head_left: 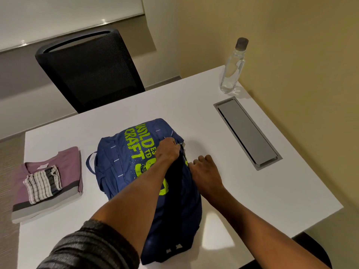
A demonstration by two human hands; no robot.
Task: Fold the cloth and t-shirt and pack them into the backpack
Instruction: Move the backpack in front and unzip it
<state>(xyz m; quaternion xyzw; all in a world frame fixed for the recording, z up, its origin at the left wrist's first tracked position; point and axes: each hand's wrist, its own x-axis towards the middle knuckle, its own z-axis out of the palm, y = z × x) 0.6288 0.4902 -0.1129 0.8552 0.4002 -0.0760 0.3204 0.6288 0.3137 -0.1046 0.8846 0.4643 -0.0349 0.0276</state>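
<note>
A blue backpack (pixel 136 164) is laid flat at the middle of the white desk (pixel 252 191), its zipper pinched by the left hand (pixel 168 150) while its side fabric is gripped by the right hand (pixel 204 169). Near the desk's left edge, a folded t-shirt (pixel 64 167) is topped by a folded striped cloth (pixel 41 184). Both are judged soft, light and limp, best lifted from beneath.

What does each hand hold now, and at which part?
The left hand pinches the backpack at its zipper on the right side. The right hand grips the fabric edge beside that zipper.
</note>
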